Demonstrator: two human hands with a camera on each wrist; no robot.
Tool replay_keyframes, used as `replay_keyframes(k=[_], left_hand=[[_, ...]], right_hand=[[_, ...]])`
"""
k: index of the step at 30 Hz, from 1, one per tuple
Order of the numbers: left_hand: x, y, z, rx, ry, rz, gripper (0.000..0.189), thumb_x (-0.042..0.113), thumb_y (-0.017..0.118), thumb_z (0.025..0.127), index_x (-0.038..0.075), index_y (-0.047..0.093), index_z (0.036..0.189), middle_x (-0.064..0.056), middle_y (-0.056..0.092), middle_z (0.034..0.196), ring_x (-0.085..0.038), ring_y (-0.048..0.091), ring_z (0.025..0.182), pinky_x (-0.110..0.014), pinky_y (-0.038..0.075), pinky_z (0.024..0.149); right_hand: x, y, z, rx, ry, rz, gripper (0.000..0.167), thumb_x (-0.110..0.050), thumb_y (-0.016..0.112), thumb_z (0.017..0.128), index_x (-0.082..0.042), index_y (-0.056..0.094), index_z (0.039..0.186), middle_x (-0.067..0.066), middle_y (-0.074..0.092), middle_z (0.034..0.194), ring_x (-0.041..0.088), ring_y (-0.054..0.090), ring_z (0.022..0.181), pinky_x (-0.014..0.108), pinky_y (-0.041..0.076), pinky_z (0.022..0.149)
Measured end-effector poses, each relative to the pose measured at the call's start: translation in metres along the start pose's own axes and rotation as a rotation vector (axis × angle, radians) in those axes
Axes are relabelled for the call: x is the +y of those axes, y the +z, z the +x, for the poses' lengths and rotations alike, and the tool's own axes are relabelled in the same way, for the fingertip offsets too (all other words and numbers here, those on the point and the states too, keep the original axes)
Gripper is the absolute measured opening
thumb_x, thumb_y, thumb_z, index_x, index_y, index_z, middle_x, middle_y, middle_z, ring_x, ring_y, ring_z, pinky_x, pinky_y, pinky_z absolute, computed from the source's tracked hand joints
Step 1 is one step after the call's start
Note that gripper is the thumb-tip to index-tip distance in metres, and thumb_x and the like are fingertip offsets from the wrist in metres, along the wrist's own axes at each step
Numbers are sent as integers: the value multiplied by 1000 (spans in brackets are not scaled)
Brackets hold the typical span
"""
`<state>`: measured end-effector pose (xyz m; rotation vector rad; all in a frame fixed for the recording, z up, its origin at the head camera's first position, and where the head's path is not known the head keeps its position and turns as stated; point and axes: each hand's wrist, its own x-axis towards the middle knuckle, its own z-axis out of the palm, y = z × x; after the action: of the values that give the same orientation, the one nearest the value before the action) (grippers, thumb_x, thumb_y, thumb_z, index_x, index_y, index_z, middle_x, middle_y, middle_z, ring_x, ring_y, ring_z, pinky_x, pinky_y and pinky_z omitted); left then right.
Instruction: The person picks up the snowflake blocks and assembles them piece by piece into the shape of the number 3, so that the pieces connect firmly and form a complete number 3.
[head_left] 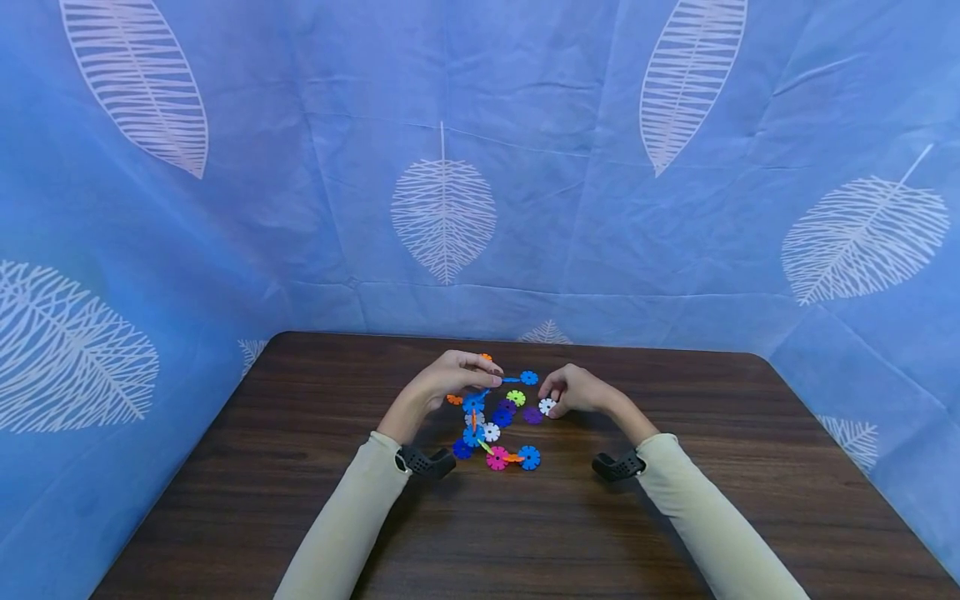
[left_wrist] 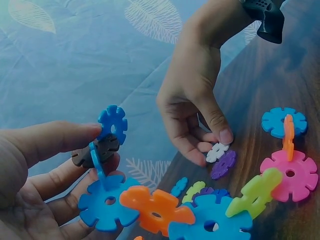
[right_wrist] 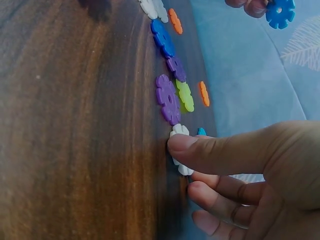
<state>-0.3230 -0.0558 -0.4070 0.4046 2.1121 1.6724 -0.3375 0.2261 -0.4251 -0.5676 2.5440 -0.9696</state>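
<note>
My left hand (head_left: pixel 442 379) grips one end of a linked chain of notched plastic flower discs. In the left wrist view its thumb and fingers pinch near a blue disc (left_wrist: pixel 113 125) and a dark brown disc (left_wrist: pixel 102 151). From there the chain runs through a lower blue disc (left_wrist: pixel 95 202), an orange disc (left_wrist: pixel 157 207), a yellow-green disc (left_wrist: pixel 255 192) and a pink disc (left_wrist: pixel 289 175) to a blue end disc (left_wrist: pixel 282 120). My right hand (head_left: pixel 581 390) pinches a loose white disc (head_left: pixel 547 407) down at the tabletop, beside a purple disc (head_left: pixel 532 415).
Loose discs lie on the brown wooden table (head_left: pixel 262 500) between the hands: a yellow-green one (head_left: pixel 516 397), a dark blue one (head_left: pixel 502 417), another white one (head_left: pixel 491 432) and several more. A blue leaf-print cloth (head_left: pixel 525 250) hangs behind the table's far edge.
</note>
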Motion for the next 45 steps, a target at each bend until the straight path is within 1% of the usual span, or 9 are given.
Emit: replay_keyframes(k=[10,16,20,25,28,32,37,42,45], left_hand=[[-3,1,2,9,11,-29,36,24,76,93,3,72,121,-7,73,118,-42,61,123,-33,57,89],[-4,2,3,20,9,-42,37,24,77,93,3,72,122,-7,72,121,-40,61,125,-36,56,95],[-5,2,5,29,1,-42,36,24,77,92,5,73,122,-7,72,123,-36,63,123,-38,56,98],[-4,3,5,38,-5,-31,36,25,78,92,6,73,122,-6,72,123,-23,68,111,-40,55,100],[-3,2,5,42,-9,-29,38,25,77,92,4,72,124,-6,72,122,-20,68,108,-40,55,100],[-2,2,5,50,-11,-35,33,22,77,93,5,74,121,-6,73,119,-22,68,108,-39,55,98],[-1,3,5,51,-20,-44,33,22,77,93,4,73,121,-6,74,116,-30,66,115,-41,54,101],[-1,2,3,32,-28,-54,37,23,76,94,3,71,125,-5,74,116,-38,61,126,-43,52,106],[-1,2,2,25,-24,-59,38,22,75,94,3,70,127,-5,74,116,-39,60,128,-44,51,108]], right_hand=[[2,4,-1,20,-8,70,16,10,73,85,4,67,99,12,62,80,16,57,69,31,53,64],[-2,5,-3,32,2,154,10,6,71,88,4,69,98,15,71,82,21,67,72,35,55,64],[-7,3,-5,44,-11,200,14,0,72,91,6,70,103,17,73,87,26,70,77,40,59,67],[-20,0,-8,127,-19,252,24,-7,74,92,8,71,110,17,76,95,33,72,85,50,61,77],[-29,-1,-10,194,-25,310,25,-7,76,91,9,71,110,16,76,94,31,73,85,53,61,81],[-39,-2,-13,237,-43,384,26,-6,75,92,10,69,110,16,74,94,21,72,82,55,61,83],[-44,-3,-15,260,-63,420,25,-6,74,92,10,67,109,16,74,93,26,74,85,52,61,83],[-46,-1,-16,285,-52,427,20,-8,75,91,7,69,104,5,74,84,31,74,87,46,62,80],[-47,0,-16,289,-48,431,19,-8,75,91,6,69,102,1,73,81,26,74,84,46,62,80]])
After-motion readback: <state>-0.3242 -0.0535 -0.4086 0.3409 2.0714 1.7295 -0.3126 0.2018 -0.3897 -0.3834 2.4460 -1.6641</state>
